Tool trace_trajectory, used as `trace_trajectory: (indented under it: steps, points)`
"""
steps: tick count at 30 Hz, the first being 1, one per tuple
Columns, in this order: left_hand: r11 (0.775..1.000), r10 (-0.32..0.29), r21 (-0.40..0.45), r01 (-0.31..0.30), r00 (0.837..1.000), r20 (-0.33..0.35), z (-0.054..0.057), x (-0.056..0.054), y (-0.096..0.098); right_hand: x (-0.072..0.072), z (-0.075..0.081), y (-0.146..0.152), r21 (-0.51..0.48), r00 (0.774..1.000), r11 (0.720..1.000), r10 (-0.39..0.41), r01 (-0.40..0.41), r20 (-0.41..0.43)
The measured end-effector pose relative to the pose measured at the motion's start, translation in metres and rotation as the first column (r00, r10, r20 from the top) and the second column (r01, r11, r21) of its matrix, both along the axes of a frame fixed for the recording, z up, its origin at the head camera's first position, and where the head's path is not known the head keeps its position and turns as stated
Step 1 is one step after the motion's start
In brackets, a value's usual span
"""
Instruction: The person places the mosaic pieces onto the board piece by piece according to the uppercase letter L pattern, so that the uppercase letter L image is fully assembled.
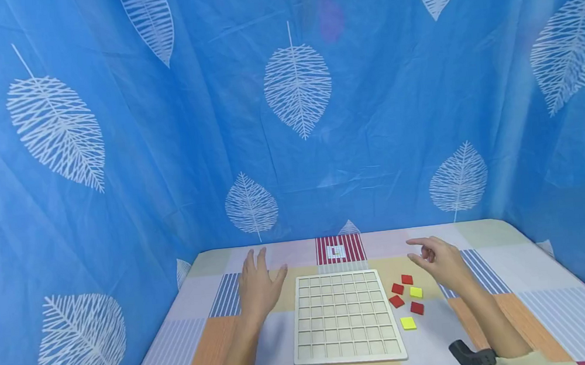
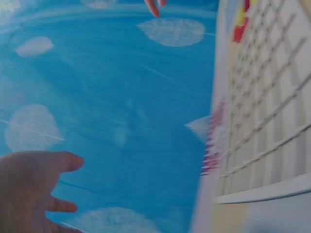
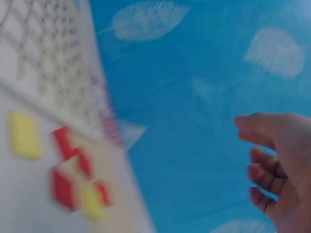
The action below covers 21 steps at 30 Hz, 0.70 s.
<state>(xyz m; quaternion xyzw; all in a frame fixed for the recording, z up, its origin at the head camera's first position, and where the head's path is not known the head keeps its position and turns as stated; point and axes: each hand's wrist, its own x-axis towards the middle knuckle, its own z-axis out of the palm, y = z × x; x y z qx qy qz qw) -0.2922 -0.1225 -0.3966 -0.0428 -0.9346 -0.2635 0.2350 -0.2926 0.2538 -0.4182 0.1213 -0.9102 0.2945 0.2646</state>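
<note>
A cream board [image 1: 352,360] with a raised grid of square cells lies on the table. My left hand [image 1: 257,288] hovers beyond its left edge, fingers spread and holding nothing. On the other side, my right hand [image 1: 440,262] is raised above the table. Its thumb and index finger stand apart with nothing between them; the other fingers are loosely bent. Between that hand and the board lie several small red square tiles [image 1: 417,308] and two yellow ones, one yellow tile [image 1: 408,323] being nearest me. Both wrist views show the hands against the blue curtain.
A small printed grid card [image 1: 335,252] lies behind the board on the patchwork tablecloth [image 1: 213,346]. Blue curtains [image 1: 373,139] with white leaf prints enclose the table at the back and both sides. Each wrist wears a black camera mount [image 1: 473,355].
</note>
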Motion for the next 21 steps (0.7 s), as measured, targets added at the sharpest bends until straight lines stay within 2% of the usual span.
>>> trace_trajectory:
  steps: [4,7,13,15,17,21]
  points:
    - [0.995,-0.048,0.086,0.046,0.999,0.018,-0.034,-0.007,0.007,-0.012,-0.034,0.009,-0.087,0.995,0.996,-0.014,0.023,0.101]
    - [0.986,-0.101,0.139,0.094,0.994,0.044,-0.06,-0.011,0.012,-0.022,-0.057,0.014,-0.106,0.981,0.993,-0.022,0.043,0.191]
    - [0.963,-0.201,0.199,0.18,0.976,0.087,-0.101,-0.016,0.02,-0.036,-0.087,0.02,-0.118,0.925,0.989,-0.035,0.086,0.378]
    - [0.961,-0.219,0.198,0.193,0.968,0.12,-0.112,-0.017,0.021,-0.038,-0.093,0.021,-0.11,0.911,0.99,-0.037,0.089,0.41]
    - [0.968,-0.219,0.158,0.195,0.963,0.158,-0.12,-0.017,0.022,-0.039,-0.097,0.022,-0.098,0.909,0.992,-0.033,0.08,0.415]
    - [0.978,-0.204,0.073,0.194,0.961,0.188,-0.128,-0.017,0.022,-0.042,-0.098,0.022,-0.104,0.92,0.992,-0.022,0.068,0.391]
